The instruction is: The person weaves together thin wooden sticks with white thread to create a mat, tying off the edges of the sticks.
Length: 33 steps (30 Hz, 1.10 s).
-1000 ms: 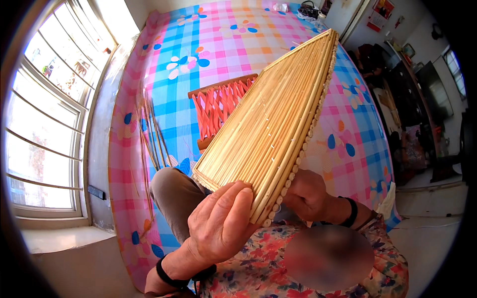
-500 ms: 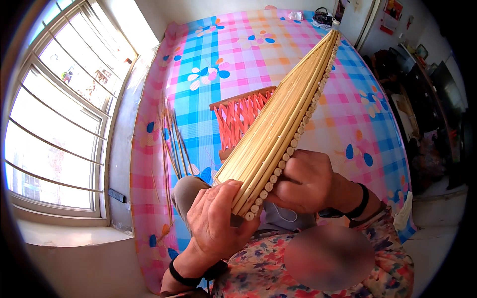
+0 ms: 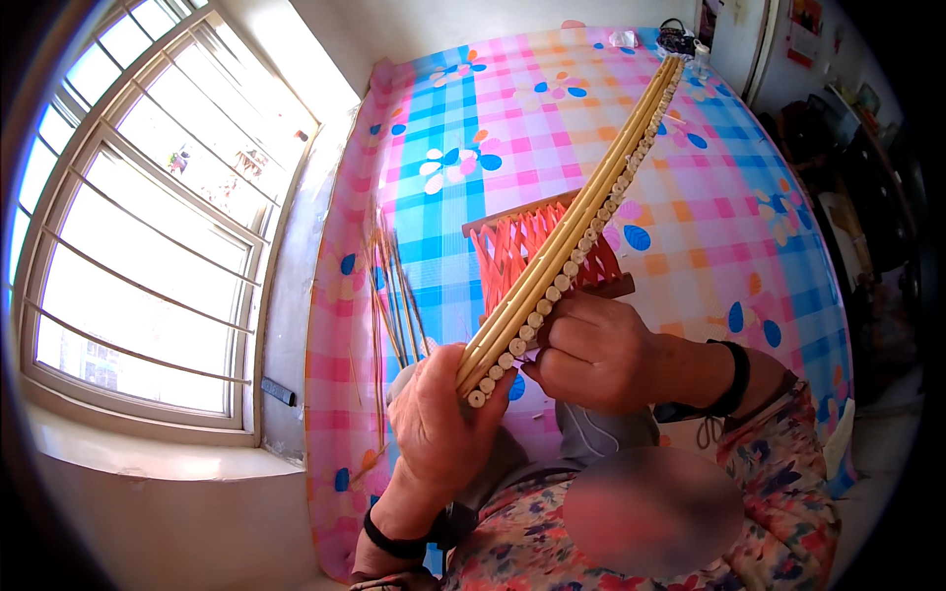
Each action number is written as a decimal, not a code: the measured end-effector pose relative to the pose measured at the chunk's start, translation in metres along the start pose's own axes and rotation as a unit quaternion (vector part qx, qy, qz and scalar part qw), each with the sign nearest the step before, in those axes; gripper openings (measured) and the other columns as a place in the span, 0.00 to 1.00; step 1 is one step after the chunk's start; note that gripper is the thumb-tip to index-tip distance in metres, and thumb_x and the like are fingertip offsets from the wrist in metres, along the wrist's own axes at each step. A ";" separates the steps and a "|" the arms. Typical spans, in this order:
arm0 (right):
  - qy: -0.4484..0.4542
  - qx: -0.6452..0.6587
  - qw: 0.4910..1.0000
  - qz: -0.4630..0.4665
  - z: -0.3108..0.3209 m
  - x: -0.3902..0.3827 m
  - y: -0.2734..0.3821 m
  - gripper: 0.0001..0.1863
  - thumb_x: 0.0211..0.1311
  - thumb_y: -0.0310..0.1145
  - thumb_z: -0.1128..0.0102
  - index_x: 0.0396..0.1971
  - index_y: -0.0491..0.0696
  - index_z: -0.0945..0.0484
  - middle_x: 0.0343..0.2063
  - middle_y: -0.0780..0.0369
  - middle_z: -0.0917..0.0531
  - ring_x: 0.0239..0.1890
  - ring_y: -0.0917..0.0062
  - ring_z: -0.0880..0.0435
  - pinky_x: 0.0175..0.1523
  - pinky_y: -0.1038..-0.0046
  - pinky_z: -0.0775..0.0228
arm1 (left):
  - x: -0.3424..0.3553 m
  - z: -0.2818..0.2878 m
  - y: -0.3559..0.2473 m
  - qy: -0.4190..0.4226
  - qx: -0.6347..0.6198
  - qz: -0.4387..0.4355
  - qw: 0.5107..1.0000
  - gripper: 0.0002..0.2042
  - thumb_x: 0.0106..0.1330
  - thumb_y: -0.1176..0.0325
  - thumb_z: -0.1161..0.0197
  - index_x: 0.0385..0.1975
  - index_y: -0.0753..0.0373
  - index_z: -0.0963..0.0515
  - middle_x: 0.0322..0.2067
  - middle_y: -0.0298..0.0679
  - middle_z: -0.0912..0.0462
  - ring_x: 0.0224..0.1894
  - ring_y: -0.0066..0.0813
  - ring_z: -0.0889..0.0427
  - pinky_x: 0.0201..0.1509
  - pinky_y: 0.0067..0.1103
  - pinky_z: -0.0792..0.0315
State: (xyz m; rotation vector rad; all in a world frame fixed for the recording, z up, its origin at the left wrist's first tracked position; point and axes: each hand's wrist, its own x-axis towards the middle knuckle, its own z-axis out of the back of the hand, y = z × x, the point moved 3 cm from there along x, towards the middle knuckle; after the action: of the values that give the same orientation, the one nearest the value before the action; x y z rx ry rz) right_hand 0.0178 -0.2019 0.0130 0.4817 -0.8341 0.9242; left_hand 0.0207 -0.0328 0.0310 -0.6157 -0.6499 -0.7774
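Note:
A long pale-yellow panel of thin straw-like sticks (image 3: 574, 236) is tilted nearly edge-on, showing a row of small round cut ends along its right side. My left hand (image 3: 439, 428) is closed around its lower end. My right hand (image 3: 596, 360) is curled against the underside of that edge, fingers bent in a pinch; what lies between the fingertips is hidden. Behind the panel, a wooden frame crossed with red strips (image 3: 503, 251) lies on the checked, flower-patterned mat (image 3: 434, 236).
Long thin dry stalks (image 3: 394, 295) lie to the left. A barred window (image 3: 148, 266) and sill (image 3: 168, 448) line the left wall, with a dark remote-like object (image 3: 278, 392) nearby. A dark bag (image 3: 676, 37) and bottle (image 3: 701, 59) sit at the far end; dark furniture (image 3: 833, 167) stands right.
The panel has rotated from showing its broad face to nearly edge-on. My right hand has come up against the lower edge, and the whole view has shifted, with the room moving rightward.

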 end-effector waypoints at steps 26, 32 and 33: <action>0.025 -0.005 0.999 -0.019 0.000 0.000 -0.003 0.08 0.39 0.28 0.43 0.19 0.48 0.34 0.18 0.64 0.33 0.18 0.74 0.27 0.22 0.74 0.33 | 0.006 0.000 0.000 -0.002 -0.009 0.020 1.000 0.23 0.49 0.71 0.28 0.42 0.68 0.33 0.24 0.44 0.25 0.21 0.39 0.25 0.22 0.27 0.33; 0.062 -0.026 0.995 -0.071 0.000 -0.043 -0.008 0.10 0.41 0.30 0.38 0.25 0.47 0.28 0.22 0.63 0.28 0.21 0.72 0.25 0.26 0.72 0.30 | 0.015 0.001 -0.005 0.038 -0.013 0.008 0.999 0.24 0.49 0.71 0.28 0.43 0.68 0.32 0.27 0.45 0.23 0.25 0.40 0.22 0.26 0.28 0.29; 0.071 -0.043 0.994 -0.077 0.007 -0.039 -0.011 0.11 0.44 0.31 0.36 0.29 0.46 0.26 0.25 0.62 0.26 0.23 0.71 0.23 0.28 0.72 0.29 | 0.016 0.001 -0.002 0.037 -0.015 0.006 0.999 0.24 0.49 0.71 0.28 0.43 0.68 0.32 0.27 0.45 0.23 0.25 0.40 0.22 0.26 0.28 0.29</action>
State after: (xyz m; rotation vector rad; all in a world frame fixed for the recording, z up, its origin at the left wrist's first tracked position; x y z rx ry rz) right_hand 0.0112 -0.2318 -0.0147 0.3948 -0.6940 0.7687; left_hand 0.0279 -0.0400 0.0441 -0.6144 -0.5662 -0.7961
